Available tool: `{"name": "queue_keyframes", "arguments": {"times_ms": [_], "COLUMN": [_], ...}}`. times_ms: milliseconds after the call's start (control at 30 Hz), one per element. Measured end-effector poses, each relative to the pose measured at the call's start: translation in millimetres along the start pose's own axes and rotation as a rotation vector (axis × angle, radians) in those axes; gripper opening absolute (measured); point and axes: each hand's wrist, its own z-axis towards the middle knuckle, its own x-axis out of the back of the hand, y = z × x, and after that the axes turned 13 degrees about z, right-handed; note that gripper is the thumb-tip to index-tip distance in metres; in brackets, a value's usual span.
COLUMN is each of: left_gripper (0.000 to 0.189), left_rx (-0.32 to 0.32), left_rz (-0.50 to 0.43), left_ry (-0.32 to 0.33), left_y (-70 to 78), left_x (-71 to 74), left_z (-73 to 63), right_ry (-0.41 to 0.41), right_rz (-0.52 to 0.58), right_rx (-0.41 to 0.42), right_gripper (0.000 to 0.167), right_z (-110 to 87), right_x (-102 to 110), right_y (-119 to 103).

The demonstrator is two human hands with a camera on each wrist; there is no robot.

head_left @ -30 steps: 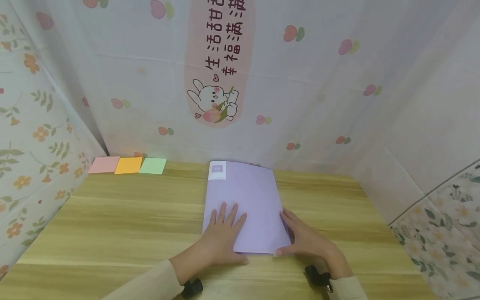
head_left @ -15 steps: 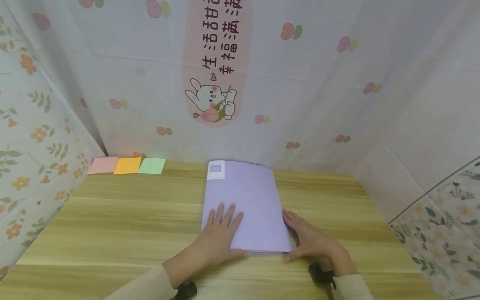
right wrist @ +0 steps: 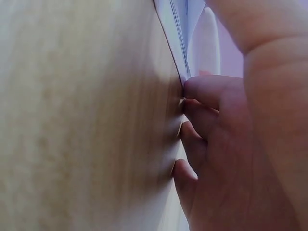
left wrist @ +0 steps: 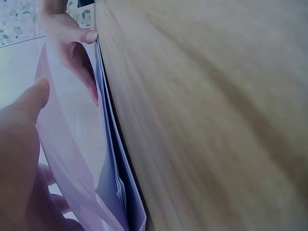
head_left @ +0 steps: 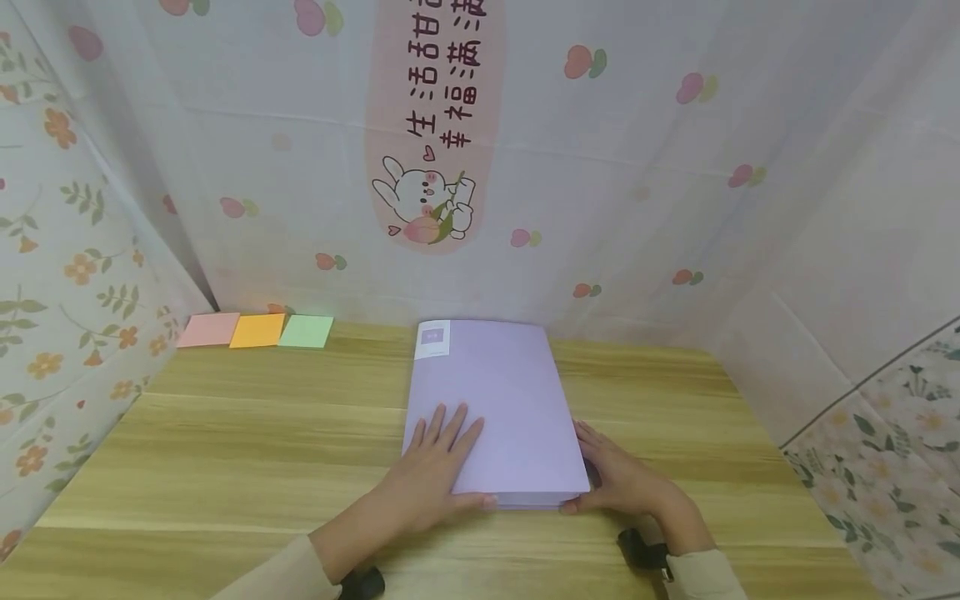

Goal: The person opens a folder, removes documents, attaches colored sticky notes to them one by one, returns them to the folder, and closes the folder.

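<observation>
A lilac file folder [head_left: 510, 400] with a white label [head_left: 432, 338] at its far left corner lies on the wooden table. Its cover stands slightly raised along the near and right sides; in the left wrist view, inner sheets [left wrist: 113, 183] show in the gap. My left hand [head_left: 427, 475] rests on the cover's lower left with fingers spread, its thumb along the near edge. At the near right corner, my right hand [head_left: 622, 475] touches the folder, fingers along the right side, thumb by the near edge. In the right wrist view, its fingertips [right wrist: 192, 89] meet the folder's lower edge at the table.
Pink [head_left: 208, 330], orange [head_left: 257, 331] and green sticky notes [head_left: 306, 332] lie in a row at the far left of the table [head_left: 262, 433]. A printed curtain [head_left: 300, 167] hangs behind, with patterned cloth on both sides.
The folder's cover has risen at its near right side, so the near edge now looks thicker. My right hand has shifted slightly right; my left hand has moved slightly left.
</observation>
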Motion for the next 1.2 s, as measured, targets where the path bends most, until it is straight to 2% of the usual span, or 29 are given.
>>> {"name": "queue_keyframes", "arguments": {"times_ms": [133, 333, 400, 533, 600, 667, 767, 900, 1000, 1200], "left_gripper": [0.097, 0.097, 0.097, 0.097, 0.096, 0.096, 0.095, 0.090, 0.085, 0.078], "left_rx": [-0.007, 0.002, 0.006, 0.009, 0.014, 0.024, 0.039, 0.072, 0.086, 0.015], "left_rz": [-0.010, -0.014, -0.017, -0.043, -0.065, -0.090, -0.117, -0.148, -0.164, -0.094], "left_ry": [0.013, 0.035, 0.034, 0.026, 0.027, 0.030, 0.046, 0.082, 0.121, 0.274], "left_y": [-1.4, -3.2, -3.2, -2.1, -1.8, -1.9, -2.2, -2.8, -3.6, -7.9], "left_x": [0.9, 1.3, 1.3, 2.5, 3.9, 6.1, 8.1, 11.3, 15.3, 22.3], "left_z": [-2.4, -6.1, -7.6, -11.2, -13.2, -15.9, -20.0, -27.5, -33.5, -43.2], "right_ry": [0.000, -0.023, -0.026, -0.005, 0.011, 0.028, 0.044, 0.033, 0.025, 0.025], "right_rz": [0.002, -0.027, -0.029, -0.038, -0.066, -0.113, -0.168, -0.201, -0.217, -0.248], "right_rx": [0.008, 0.025, 0.015, -0.024, -0.017, 0.003, -0.006, -0.055, -0.047, -0.021], "right_gripper": [0.110, 0.119, 0.111, 0.082, 0.073, 0.073, 0.083, 0.092, 0.091, 0.089], "right_z": [-0.1, 0.1, -0.9, -6.4, -8.7, -9.6, -11.4, -13.6, -14.7, -16.3], "right_x": [0, 1, 1, 1, -1, -4, -6, -5, -5, -7], "right_y": [0, -2, -3, -6, -7, -7, -8, -13, -15, -13]}}
